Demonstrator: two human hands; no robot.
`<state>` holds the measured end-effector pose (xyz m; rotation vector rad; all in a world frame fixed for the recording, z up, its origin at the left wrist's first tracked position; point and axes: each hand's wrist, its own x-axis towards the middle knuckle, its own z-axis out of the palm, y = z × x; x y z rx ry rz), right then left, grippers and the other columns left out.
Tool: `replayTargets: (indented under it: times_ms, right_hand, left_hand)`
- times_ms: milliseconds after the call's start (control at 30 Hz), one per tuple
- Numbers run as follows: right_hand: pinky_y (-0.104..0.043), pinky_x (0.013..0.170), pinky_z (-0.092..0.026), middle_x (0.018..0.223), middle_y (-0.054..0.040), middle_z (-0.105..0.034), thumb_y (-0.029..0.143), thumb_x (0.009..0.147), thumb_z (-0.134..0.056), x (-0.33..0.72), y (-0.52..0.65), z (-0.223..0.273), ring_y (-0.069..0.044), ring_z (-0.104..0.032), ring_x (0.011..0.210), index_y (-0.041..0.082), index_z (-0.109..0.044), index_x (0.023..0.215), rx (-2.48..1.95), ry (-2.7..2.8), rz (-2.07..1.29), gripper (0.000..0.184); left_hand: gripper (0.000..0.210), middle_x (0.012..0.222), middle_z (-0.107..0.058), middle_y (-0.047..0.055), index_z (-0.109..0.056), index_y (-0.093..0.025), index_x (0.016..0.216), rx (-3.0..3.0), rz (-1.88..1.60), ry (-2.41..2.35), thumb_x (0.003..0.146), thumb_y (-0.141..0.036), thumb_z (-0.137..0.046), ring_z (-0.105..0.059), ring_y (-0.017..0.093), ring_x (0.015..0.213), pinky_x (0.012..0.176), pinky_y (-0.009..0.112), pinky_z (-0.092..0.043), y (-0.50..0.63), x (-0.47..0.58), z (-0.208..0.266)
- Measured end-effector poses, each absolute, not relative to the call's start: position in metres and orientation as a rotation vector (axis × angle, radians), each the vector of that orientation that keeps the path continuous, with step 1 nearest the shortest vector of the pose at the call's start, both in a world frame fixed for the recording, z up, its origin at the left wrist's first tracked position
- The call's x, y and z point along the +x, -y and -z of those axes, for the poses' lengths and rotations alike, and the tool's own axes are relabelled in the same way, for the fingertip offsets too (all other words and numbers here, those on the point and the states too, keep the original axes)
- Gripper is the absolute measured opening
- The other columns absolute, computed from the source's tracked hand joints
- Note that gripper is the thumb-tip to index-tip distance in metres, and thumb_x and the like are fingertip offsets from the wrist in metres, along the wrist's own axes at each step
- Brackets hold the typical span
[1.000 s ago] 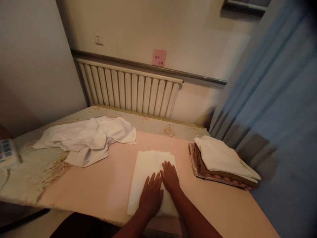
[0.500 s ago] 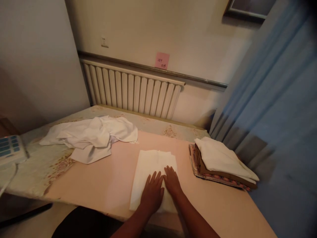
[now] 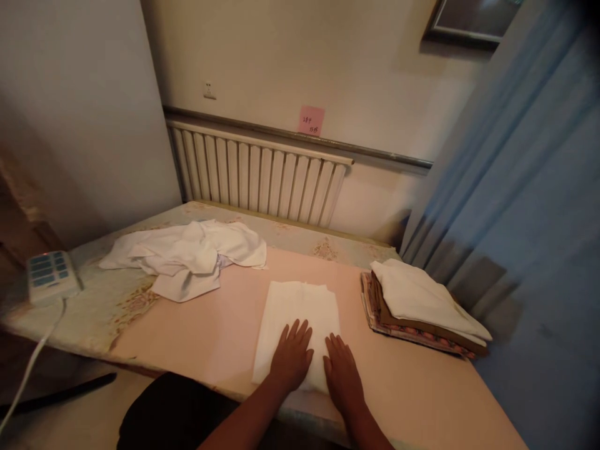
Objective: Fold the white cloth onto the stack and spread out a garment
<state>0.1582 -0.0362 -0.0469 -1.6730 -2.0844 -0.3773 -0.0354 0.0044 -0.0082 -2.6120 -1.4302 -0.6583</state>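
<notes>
A folded white cloth lies flat near the front edge of the table, on a pink sheet. My left hand rests palm down on the cloth's lower middle, fingers stretched out. Over the cloth's right edge lies my right hand, also flat with its fingers extended. Parts of the cloth are hidden beneath both hands. A stack of folded fabrics sits to the right, white on top, with brown and patterned layers below. Back left is a crumpled white cloth.
At the far left is a white power strip with its cord hanging off the table. A radiator runs along the wall behind. A blue curtain hangs on the right. Something black stands at the front left edge.
My right hand has slid right, away from my left hand, to the cloth's right edge. My left hand stays on the cloth. The view has shifted slightly left.
</notes>
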Motion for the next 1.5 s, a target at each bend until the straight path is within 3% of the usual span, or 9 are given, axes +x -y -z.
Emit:
replayTargets:
  times_ms: [500, 767, 933, 1200, 1500]
  right_hand:
    - [-0.046, 0.114, -0.032, 0.145, -0.0094, -0.049, 0.03, 0.097, -0.036, 0.157, 0.038, 0.045, -0.026, -0.04, 0.138, 0.015, -0.052, 0.138, -1.678, 2.062, 0.281, 0.046]
    - [-0.046, 0.114, -0.031, 0.144, -0.01, -0.051, 0.029, 0.098, -0.038, 0.158, 0.038, 0.049, -0.026, -0.041, 0.137, 0.015, -0.051, 0.138, -1.64, 2.044, 0.313, 0.044]
    - [-0.046, 0.114, -0.033, 0.144, -0.0101, -0.051, 0.027, 0.097, -0.039, 0.156, 0.038, 0.046, -0.026, -0.041, 0.137, 0.015, -0.051, 0.137, -1.649, 2.048, 0.314, 0.043]
    - [-0.047, 0.113, -0.034, 0.143, -0.0108, -0.052, 0.024, 0.096, -0.04, 0.156, 0.039, 0.042, -0.026, -0.041, 0.137, 0.014, -0.052, 0.137, -1.658, 2.049, 0.307, 0.044]
    - [-0.045, 0.115, -0.031, 0.144, -0.0103, -0.05, 0.024, 0.095, -0.039, 0.155, 0.041, 0.034, -0.024, -0.039, 0.138, 0.014, -0.052, 0.137, -1.71, 2.033, 0.23, 0.045]
  left_hand:
    - [0.054, 0.156, -0.033, 0.002, -0.036, -0.025, 0.148, -2.586, 0.453, 1.586, 0.096, -0.037, -0.04, -0.028, 0.028, 0.144, 0.114, 0.052, -0.029, -0.006, -0.108, 0.008]
    - [0.053, 0.154, -0.037, 0.005, -0.041, -0.022, 0.146, -2.485, 0.362, 1.785, 0.096, -0.038, -0.037, -0.029, 0.027, 0.144, 0.115, 0.05, -0.025, -0.007, -0.144, 0.01]
    - [0.049, 0.151, -0.042, 0.013, -0.05, -0.015, 0.14, -2.308, 0.368, 1.995, 0.095, -0.031, -0.037, -0.03, 0.033, 0.143, 0.112, 0.055, -0.027, -0.007, -0.118, -0.002]
    - [0.052, 0.153, -0.039, 0.007, -0.045, -0.021, 0.142, -2.548, 0.554, 1.516, 0.091, -0.027, -0.045, -0.03, 0.028, 0.143, 0.114, 0.053, -0.03, 0.009, -0.041, 0.008]
    - [0.051, 0.154, -0.038, 0.002, -0.042, -0.023, 0.144, -2.593, 0.546, 1.463, 0.094, -0.035, -0.043, -0.029, 0.027, 0.144, 0.115, 0.051, -0.029, 0.01, -0.066, 0.008]
